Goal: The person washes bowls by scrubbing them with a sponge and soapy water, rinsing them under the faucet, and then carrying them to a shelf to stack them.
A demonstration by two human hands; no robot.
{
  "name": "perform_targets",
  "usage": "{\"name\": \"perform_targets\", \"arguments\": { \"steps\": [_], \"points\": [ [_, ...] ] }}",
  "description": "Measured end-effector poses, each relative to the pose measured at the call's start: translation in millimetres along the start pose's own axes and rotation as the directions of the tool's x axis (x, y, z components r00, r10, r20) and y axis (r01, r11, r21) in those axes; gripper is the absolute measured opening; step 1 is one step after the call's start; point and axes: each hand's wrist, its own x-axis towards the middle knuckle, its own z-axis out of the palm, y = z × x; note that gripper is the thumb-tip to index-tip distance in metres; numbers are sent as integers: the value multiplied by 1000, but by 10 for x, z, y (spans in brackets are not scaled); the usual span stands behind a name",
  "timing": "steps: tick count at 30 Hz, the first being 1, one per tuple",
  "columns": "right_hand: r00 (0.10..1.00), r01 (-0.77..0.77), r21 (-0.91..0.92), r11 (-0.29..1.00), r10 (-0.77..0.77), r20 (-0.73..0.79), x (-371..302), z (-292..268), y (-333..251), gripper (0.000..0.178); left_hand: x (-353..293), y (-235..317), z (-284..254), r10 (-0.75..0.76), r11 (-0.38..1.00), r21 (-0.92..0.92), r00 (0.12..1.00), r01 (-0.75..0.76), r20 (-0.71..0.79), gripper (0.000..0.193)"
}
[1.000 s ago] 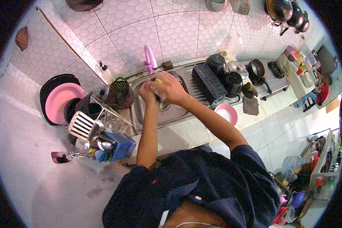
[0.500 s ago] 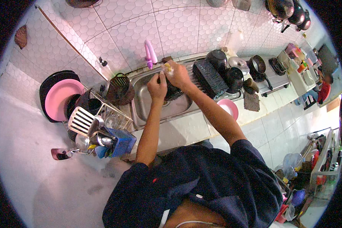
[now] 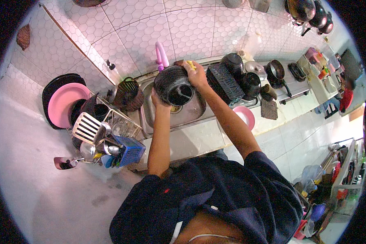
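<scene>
A round black bowl (image 3: 166, 81) is held up over the steel sink (image 3: 197, 110), tilted so that its base with a round foot shows. My left hand (image 3: 160, 100) is closed on the bowl's near left edge, its fingers partly hidden behind it. At the bowl's right rim, my right hand (image 3: 197, 77) grips a yellow sponge (image 3: 190, 65). Just behind the bowl stands the pink-purple faucet (image 3: 161, 55); no running water can be made out.
Left of the sink stand a brown basket (image 3: 129, 99), a pink basin (image 3: 67, 105) and a blue utensil holder (image 3: 131, 152) with a slotted turner (image 3: 88, 129). To the right are a black ridged rack (image 3: 225, 84), dark pots (image 3: 251, 84) and a pink plate (image 3: 245, 117) by the counter edge.
The black bowl has been lifted out of the sink into my left hand. My hands, close together before over the sink, have moved apart to either side of it.
</scene>
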Motion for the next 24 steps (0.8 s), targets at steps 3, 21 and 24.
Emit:
{"name": "perform_targets", "arguments": {
  "steps": [3,21,24],
  "points": [
    [996,-62,-93,994,68,55,112,18,30,39,-110,20,-40,-38,993,-108,996,47,82,41],
    [654,749,-235,619,-633,414,-308,157,-143,29,335,56,-202,621,198,866,742,-460,252,49],
    [830,531,-251,809,-438,345,-244,81,-88,27,379,74,-226,404,806,535,896,-252,-187,41]
  ]
}}
